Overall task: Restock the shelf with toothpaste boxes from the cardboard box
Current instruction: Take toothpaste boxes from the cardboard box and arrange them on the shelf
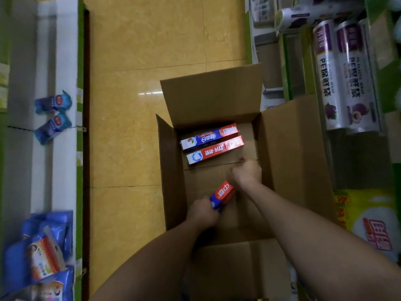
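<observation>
Fingers of the left hand (204,210) curl round the blue end of a toothpaste box (223,191), tipping it up, likely to lift it out of the cardboard box (293,161) at frame centre. The right hand (247,172) is curled just beside its red end; whether it grips anything, I cannot tell.

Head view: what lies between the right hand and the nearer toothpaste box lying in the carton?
Only bare carton floor, crossed by a flap seam, separates the right hand from the red toothpaste box. The head view shows it.
</observation>
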Tool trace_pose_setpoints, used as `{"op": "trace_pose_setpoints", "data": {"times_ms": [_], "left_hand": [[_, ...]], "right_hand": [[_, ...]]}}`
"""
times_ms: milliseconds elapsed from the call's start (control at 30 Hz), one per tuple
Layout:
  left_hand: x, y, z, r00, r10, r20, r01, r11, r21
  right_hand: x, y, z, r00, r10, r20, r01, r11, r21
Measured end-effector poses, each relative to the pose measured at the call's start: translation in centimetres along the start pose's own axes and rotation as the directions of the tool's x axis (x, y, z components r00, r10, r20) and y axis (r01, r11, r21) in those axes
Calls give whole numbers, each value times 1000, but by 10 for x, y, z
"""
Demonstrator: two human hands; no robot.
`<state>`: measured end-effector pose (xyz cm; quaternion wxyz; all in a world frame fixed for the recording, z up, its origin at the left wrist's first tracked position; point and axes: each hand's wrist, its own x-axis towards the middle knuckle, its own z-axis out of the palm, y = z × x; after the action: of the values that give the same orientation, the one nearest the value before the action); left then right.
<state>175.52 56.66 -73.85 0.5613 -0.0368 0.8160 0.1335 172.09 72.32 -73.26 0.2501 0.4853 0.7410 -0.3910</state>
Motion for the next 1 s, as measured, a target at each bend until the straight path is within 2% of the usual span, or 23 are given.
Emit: {"op": "trace_pose_setpoints", "data": {"times_ms": [100,167,400,533,667,700,833,1000], "left_hand": [[5,-4,-10,997,-80,15,81,977,-196],[8,-8,-17,991,-124,47,132,944,-304],[15,-15,-17,969,-199,144,246,804,-541],[15,-12,-17,967,-208,148,255,743,-620],[9,-7,-23,973,-200,113,221,680,-700],[7,-5,-25,976,-190,106,207,665,-717],[-6,9,-46,983,-172,56,154,628,-763],[-35,31,-86,993,-114,-38,28,523,-852]], "right_hand": [[10,-22,0,960,-279,-40,259,930,-259],[18,-32,3,938,-348,3,321,861,-394],[27,-35,14,893,-448,-46,311,687,-657],[27,-32,18,867,-498,-30,340,635,-694],[22,-25,16,893,-451,5,302,589,-750],[20,-21,15,900,-436,18,306,601,-739],[10,-6,3,935,-346,72,331,786,-522],[-14,-17,-22,968,-244,57,250,928,-275]]}}
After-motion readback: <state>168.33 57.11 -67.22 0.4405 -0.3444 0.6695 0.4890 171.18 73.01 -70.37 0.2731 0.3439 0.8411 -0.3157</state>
